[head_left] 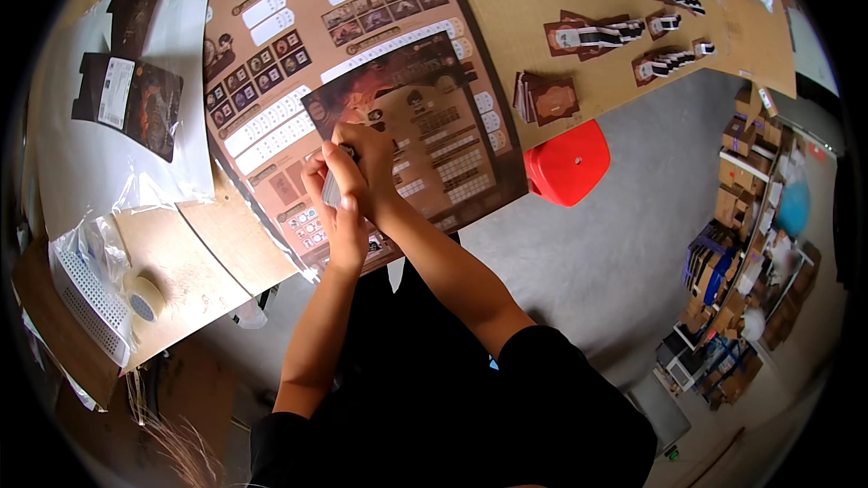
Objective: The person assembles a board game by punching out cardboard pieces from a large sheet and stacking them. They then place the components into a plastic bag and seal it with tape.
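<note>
Close together over the front part of the printed sheets, my two hands meet around a small stack of cards. Its pale layered edge shows between the fingers of my left hand, which is closed around it. My right hand is curled against the stack's far end; its fingertips are mostly hidden. Beneath the hands lies a dark printed sheet with small grids and a reddish picture. That sheet rests on a large brown printed sheet with white panels and rows of small pictures.
Piles of brown cards and fanned black-and-white rows lie on the table's right part. Dark printed card pieces rest on white wrapping at left. A tape roll and white basket are near. A red stool stands right.
</note>
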{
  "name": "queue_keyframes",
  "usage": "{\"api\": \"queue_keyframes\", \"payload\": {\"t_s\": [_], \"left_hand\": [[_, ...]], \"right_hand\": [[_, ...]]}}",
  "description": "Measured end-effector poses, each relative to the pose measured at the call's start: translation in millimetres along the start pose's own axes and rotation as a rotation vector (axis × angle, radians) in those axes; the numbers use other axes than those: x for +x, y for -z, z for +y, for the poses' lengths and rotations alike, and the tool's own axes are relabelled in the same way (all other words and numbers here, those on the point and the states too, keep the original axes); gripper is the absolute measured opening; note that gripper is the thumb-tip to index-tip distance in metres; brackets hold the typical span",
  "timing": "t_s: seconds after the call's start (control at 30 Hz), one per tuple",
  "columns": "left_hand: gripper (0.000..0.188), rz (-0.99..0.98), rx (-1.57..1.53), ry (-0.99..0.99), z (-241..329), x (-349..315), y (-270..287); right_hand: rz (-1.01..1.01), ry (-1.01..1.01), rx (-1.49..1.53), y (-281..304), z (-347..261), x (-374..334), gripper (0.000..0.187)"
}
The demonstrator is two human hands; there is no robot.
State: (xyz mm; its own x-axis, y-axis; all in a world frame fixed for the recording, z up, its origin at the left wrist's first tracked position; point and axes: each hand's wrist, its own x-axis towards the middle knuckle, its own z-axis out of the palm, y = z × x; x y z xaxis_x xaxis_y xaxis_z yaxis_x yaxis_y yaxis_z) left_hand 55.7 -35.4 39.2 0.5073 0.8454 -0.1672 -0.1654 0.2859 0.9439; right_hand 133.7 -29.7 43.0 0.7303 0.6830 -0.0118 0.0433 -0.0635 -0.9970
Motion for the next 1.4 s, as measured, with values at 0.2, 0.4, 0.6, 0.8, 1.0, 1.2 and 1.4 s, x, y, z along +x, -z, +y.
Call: {"api": "queue_keyframes", "payload": {"t_s": [0.2, 0.4, 0.6, 0.8, 1.0, 1.2, 1.4], "left_hand": [[0.062, -0.342, -0.146, 0.336, -3.1, -13.9, -66.2], [0.070, -0.136, 0.326, 0.229, -44.8, -7.5, -149.7], [0.083, -0.162, 0.920, -0.206, -67.3, 22.6, -186.3], [0.064, -0.253, 0.956, -0.359, -71.9, 41.0, -199.5], [0.060, -0.310, 0.968, -0.362, -75.7, 52.0, -197.5], [0.071, -0.366, 1.037, -0.342, -60.2, 58.7, -194.9], [0.065, -0.396, 1.146, -0.413, -71.5, 60.2, -194.1]], "right_hand": [[-0.095, 0.139, -0.814, 124.9, -37.8, 21.6, 0.021], [-0.037, 0.270, -1.232, 232.0, -8.7, 79.8, 0.021], [-0.188, 0.375, -1.204, 239.6, 22.8, 89.1, 0.026], [-0.300, 0.190, -1.191, 244.5, 26.4, 90.2, 0.034], [-0.426, 0.309, -0.962, 264.8, 19.2, 95.5, 0.054], [-0.710, 0.420, -1.099, 299.5, -0.2, 104.0, 0.077], [-0.711, 0.477, -1.186, 304.4, 18.8, 98.0, 0.072]]}}
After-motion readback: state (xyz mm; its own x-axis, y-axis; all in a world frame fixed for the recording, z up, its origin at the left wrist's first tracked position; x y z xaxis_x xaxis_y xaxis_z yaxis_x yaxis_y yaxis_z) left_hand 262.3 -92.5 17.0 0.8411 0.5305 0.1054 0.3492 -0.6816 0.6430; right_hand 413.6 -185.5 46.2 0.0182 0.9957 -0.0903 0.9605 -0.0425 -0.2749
